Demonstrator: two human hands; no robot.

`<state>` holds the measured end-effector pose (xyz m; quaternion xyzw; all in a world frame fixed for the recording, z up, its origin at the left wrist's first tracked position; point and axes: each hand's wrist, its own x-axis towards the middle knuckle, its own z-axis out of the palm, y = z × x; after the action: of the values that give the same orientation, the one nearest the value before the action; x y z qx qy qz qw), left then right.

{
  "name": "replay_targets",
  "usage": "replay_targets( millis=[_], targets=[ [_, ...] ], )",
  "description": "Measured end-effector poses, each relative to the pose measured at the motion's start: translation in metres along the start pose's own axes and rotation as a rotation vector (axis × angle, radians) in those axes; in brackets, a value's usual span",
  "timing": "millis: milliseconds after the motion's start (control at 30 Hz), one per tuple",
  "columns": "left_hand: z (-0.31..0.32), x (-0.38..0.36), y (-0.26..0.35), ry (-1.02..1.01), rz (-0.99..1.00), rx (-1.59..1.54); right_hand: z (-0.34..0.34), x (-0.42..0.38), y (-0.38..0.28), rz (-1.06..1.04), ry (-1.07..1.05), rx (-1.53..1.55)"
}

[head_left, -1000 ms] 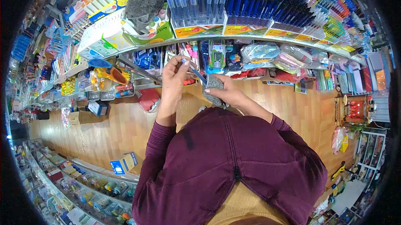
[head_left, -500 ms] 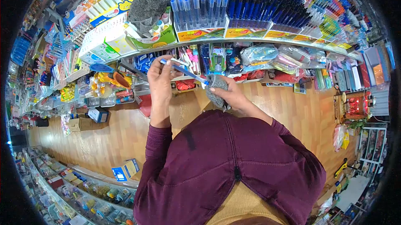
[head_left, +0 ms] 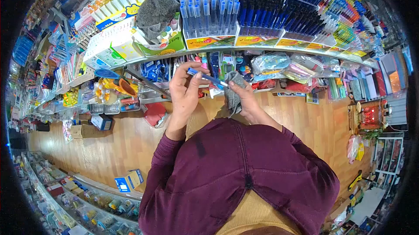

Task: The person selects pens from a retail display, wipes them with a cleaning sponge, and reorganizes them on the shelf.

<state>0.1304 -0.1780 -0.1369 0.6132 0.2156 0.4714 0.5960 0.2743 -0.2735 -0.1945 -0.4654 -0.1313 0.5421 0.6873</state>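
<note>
Head view: I see a blue pen [head_left: 212, 79] bridging the space between the left hand [head_left: 185, 91] and the right hand [head_left: 248, 100], its long axis sloping rightward and slightly bodyward. Thumb and fingers of the left hand pinch the far end; the right hand is closed on a gray cloth [head_left: 234, 95] at the near end, contact there unclear. Beyond the fingertips runs the shelf edge [head_left: 209, 50]; wood floor [head_left: 301, 112] shows right of the right hand.

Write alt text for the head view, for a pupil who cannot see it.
The left hand holds a blue pen, one end at a grey cloth in the right hand. Beyond, rows of pens stand upright; the person's jacket is maroon.
</note>
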Motion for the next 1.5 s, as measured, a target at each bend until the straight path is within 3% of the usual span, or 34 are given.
replay_targets(
  millis=[67,167,233,300,400,533,600,700,867,967,1133,1500],
  targets=[
    [-0.002,0.005,0.001,0.026,-0.001,-0.074,-0.006,-0.001,-0.003,0.018,-0.076,0.147],
    [-0.015,0.030,0.015,0.179,0.054,-0.123,-0.015,0.000,-0.010,-0.033,-0.056,0.109],
    [-0.020,0.055,0.040,0.247,0.230,0.085,-0.022,-0.003,-0.013,-0.045,0.012,0.079],
    [-0.017,0.080,0.067,0.180,0.392,0.147,-0.034,-0.005,-0.013,-0.011,0.084,0.089],
    [-0.012,0.112,0.085,0.044,0.468,0.295,-0.053,-0.007,-0.003,-0.015,0.071,0.076],
    [0.012,0.137,0.097,0.027,0.423,0.508,-0.058,-0.017,0.002,-0.035,0.067,0.075],
    [0.020,0.148,0.089,-0.029,0.642,0.568,-0.057,-0.019,0.001,-0.055,0.068,0.070],
    [0.023,0.164,0.071,0.006,0.801,0.688,-0.052,-0.023,-0.002,-0.075,0.133,0.037],
    [0.025,0.168,0.059,0.014,0.761,0.741,-0.059,-0.021,-0.004,-0.118,0.106,0.043],
    [0.025,0.170,0.055,-0.002,0.874,0.850,-0.056,-0.022,-0.004,-0.120,0.126,0.034],
    [0.023,0.182,0.037,-0.045,0.725,0.971,-0.054,-0.022,0.000,-0.124,0.125,0.014],
    [0.030,0.180,0.029,-0.052,0.766,0.931,-0.059,-0.020,0.000,-0.175,0.152,0.007]
  ],
)
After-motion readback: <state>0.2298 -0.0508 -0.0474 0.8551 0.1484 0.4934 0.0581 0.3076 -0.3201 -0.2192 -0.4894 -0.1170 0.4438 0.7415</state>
